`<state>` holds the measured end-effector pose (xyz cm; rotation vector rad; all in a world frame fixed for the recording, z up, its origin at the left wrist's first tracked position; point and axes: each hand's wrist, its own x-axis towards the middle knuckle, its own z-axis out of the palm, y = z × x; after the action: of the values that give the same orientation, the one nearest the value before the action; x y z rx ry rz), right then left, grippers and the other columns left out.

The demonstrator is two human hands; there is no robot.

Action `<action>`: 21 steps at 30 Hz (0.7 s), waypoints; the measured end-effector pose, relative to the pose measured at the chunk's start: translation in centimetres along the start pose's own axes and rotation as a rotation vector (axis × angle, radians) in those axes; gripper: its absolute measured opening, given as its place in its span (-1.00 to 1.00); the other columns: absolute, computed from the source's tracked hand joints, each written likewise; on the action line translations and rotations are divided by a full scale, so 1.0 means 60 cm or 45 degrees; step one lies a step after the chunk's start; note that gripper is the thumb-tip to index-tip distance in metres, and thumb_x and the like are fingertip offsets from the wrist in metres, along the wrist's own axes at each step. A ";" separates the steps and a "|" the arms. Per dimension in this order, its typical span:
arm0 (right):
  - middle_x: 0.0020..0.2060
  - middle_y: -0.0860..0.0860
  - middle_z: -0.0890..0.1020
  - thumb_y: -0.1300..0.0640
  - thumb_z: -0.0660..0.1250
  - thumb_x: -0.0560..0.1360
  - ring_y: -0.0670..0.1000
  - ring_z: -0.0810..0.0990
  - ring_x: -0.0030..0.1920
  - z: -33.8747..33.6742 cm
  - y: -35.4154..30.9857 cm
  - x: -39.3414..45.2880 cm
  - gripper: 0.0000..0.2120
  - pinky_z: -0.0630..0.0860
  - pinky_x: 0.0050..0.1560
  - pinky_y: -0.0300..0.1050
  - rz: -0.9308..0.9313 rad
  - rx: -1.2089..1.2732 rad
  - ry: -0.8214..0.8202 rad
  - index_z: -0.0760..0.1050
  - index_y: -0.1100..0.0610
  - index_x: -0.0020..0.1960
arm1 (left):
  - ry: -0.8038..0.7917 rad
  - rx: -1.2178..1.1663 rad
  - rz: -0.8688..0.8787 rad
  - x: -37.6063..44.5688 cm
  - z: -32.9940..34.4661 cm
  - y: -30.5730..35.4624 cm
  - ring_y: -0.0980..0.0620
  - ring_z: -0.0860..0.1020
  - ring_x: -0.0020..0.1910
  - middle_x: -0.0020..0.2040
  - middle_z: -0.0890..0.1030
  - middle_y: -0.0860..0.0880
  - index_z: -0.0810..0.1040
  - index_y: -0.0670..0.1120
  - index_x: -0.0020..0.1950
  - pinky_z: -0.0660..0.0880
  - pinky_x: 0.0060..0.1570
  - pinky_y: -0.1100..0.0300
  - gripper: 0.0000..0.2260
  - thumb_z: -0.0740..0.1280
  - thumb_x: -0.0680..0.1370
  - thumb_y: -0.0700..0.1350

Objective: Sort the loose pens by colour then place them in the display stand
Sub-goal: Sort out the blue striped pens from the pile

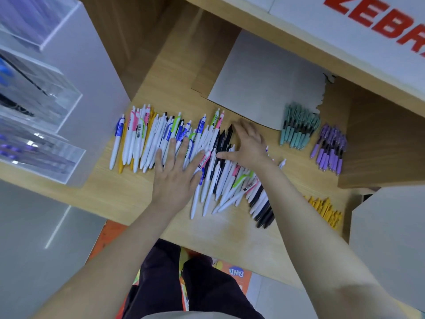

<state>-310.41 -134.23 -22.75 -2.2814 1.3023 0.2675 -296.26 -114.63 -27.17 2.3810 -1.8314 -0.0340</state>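
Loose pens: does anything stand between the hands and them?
No. The left hand and right hand both lie flat, fingers spread, directly on the loose pens on the wooden shelf.

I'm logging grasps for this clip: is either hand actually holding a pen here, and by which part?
Nothing is held. The left hand and right hand lie flat, fingers straight, on the loose pile of mostly white plastic pens.
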 end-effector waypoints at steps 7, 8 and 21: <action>0.57 0.04 0.10 -0.31 0.53 0.27 0.12 -0.03 0.56 -0.007 -0.011 0.000 -0.11 -0.03 0.50 0.17 -0.019 0.009 0.020 0.26 -0.07 0.47 | -0.004 0.021 0.015 0.001 -0.003 -0.002 -0.26 0.04 0.60 0.62 0.13 -0.18 0.11 0.09 0.63 0.05 0.50 -0.31 -0.51 -0.02 0.69 0.13; 0.54 0.04 0.15 -0.29 0.54 0.26 0.11 0.02 0.55 -0.003 -0.013 -0.004 -0.14 -0.01 0.49 0.13 -0.029 0.018 0.054 0.30 -0.05 0.43 | -0.012 0.013 0.012 0.001 -0.006 -0.002 -0.26 0.06 0.60 0.62 0.15 -0.17 0.13 0.09 0.63 0.06 0.49 -0.31 -0.50 -0.01 0.68 0.14; 0.30 0.04 0.46 -0.18 0.42 0.47 0.11 0.31 0.38 -0.013 -0.049 -0.005 -0.57 0.25 0.40 0.10 -0.092 0.309 0.257 0.54 0.00 0.25 | -0.031 -0.147 -0.075 0.017 -0.012 -0.045 -0.15 0.01 0.62 0.63 0.12 -0.10 0.21 0.08 0.61 -0.02 0.54 -0.18 -0.42 0.03 0.62 0.26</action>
<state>-308.12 -133.20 -21.01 -2.1839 1.2682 -0.1433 -293.31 -114.84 -26.71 2.3642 -1.7194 -0.1713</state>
